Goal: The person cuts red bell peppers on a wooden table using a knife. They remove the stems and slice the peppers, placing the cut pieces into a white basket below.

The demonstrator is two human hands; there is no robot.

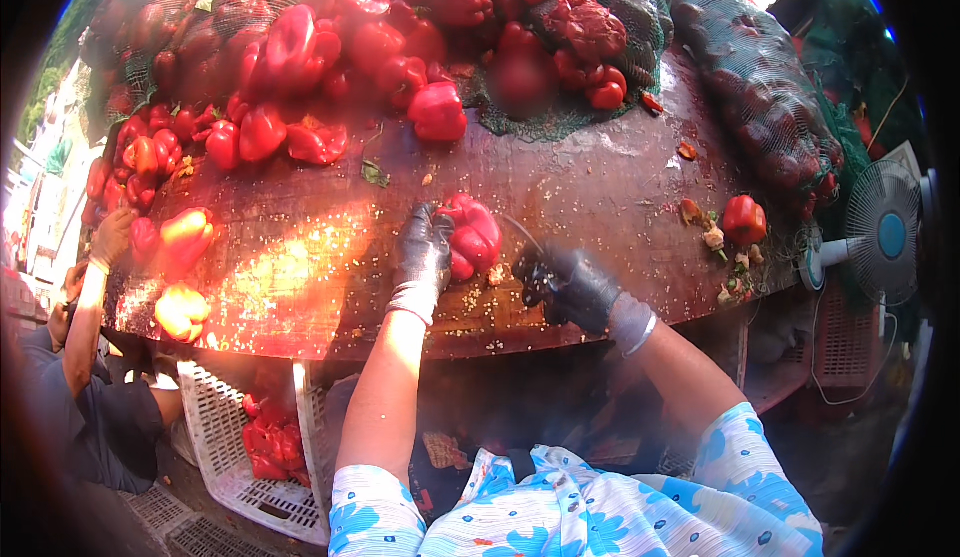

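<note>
My left hand (421,249), in a dark glove with a pale cuff, grips a red bell pepper (478,238) by its left side on the wooden tabletop (450,324). Just right of the pepper, my right hand (577,287), gloved the same way, is closed around a thin curved metal tool (523,228). The tool's narrow end reaches up and left toward the pepper without clearly touching it; its handle is hidden in my fist. A small pale scrap (496,275) lies between hand and pepper, and pale seeds are scattered around.
Red peppers (367,46) are heaped along the far side beside filled mesh sacks (757,84). A fan (885,234) stands at the right edge. A co-worker's hand (114,238) is at the left edge. Below, a white plastic crate (247,501) holds pepper pieces.
</note>
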